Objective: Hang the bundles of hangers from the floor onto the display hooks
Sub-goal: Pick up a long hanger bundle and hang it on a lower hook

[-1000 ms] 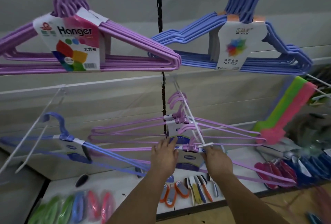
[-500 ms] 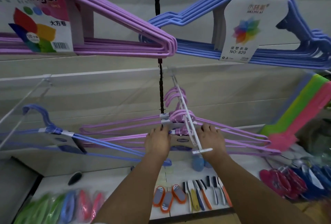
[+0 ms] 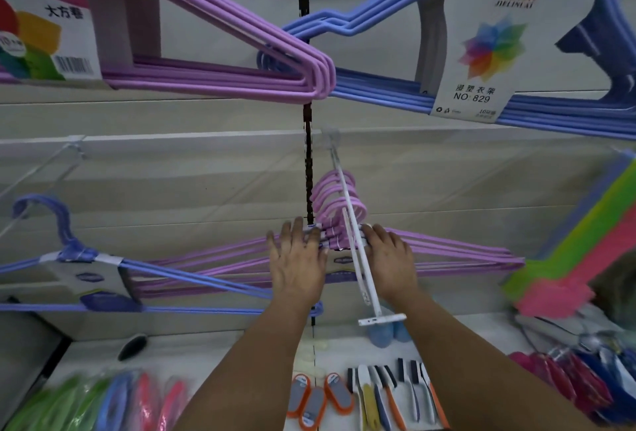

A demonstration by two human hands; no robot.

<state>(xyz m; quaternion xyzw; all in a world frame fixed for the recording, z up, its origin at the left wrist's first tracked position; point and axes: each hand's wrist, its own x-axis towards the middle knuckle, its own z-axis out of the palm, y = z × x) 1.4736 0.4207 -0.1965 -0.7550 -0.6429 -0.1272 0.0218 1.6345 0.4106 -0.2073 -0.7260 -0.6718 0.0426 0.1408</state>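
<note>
Several purple hanger bundles (image 3: 447, 251) hang by their curved tops on a white display hook (image 3: 361, 275) at the middle of the wall, packed close together towards the wall. My left hand (image 3: 296, 258) presses with straight fingers on the front bundle's neck, left of the hook rod. My right hand (image 3: 389, 255) rests on the same bundle's shoulder, right of the rod. Neither hand curls round anything. The floor is out of view.
A blue hanger bundle (image 3: 79, 258) hangs on the hook to the left. Above hang a large purple bundle (image 3: 213, 52) and a blue one (image 3: 378, 93) with a card. The shelf (image 3: 206, 351) below holds brushes and files. Green and pink items (image 3: 568, 258) hang right.
Both hands have moved away from me along the hook rod, sliding the front purple bundle back against the others near the wall. The view has come closer.
</note>
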